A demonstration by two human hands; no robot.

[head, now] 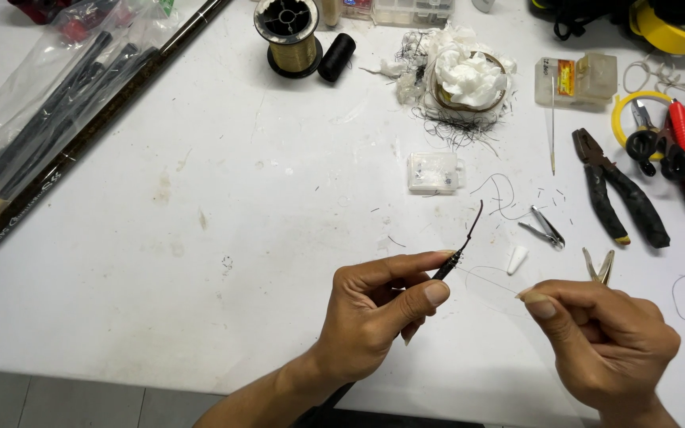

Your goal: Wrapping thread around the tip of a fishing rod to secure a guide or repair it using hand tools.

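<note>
My left hand (378,313) pinches a thin dark rod tip (463,244) between thumb and forefinger, its slender end curving up and to the right over the white table (223,238). A fine, nearly clear line (489,279) runs from the wrapped part of the rod tip to my right hand (608,341), which pinches the line's end between thumb and fingers. Both hands hover low over the table's near edge.
Black pliers (620,190), nail clippers (547,228), small tweezers (598,265), a white cone cap (518,258), a small clear box (434,172), a spool of gold line (288,36), a black thread spool (336,55), wadded tissue (465,71) and bagged fishing rods (49,135) at left.
</note>
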